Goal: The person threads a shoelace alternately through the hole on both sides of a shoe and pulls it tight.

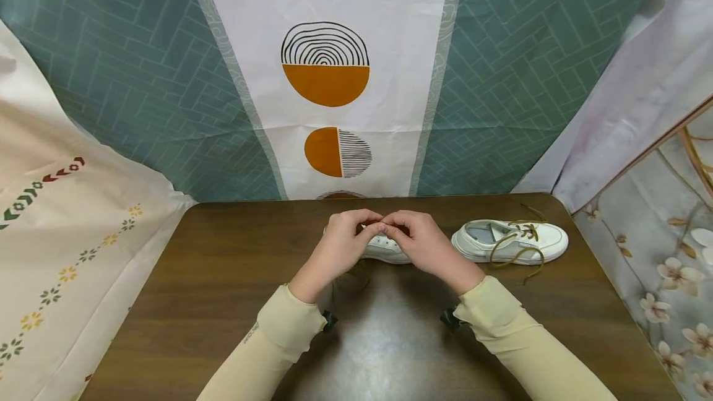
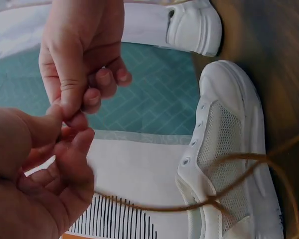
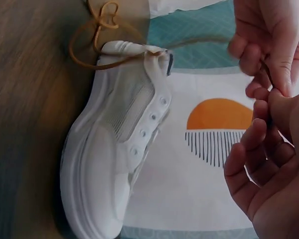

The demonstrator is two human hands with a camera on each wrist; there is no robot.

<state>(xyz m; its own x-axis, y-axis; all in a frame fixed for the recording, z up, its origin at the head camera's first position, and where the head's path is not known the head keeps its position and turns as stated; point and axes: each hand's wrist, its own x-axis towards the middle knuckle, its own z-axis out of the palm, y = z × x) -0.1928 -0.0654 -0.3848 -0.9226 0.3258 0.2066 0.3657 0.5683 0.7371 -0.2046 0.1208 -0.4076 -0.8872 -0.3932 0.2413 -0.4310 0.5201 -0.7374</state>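
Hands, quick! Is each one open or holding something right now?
Left hand: closed, holding the brown lace.
Right hand: closed, seemingly pinching the brown lace too.

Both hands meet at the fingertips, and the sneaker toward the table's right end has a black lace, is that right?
Not quite: the head view shows that sneaker with a brown lace, not black. The left hand and right hand do meet.

On a table (image 1: 234, 302) being backed by a cloth (image 1: 501, 98), one shoe (image 1: 385, 252) is being partly hidden behind the left hand (image 1: 340, 241) and right hand (image 1: 419, 241); to the right of both hands, a second shoe (image 1: 543, 241) is being supported.
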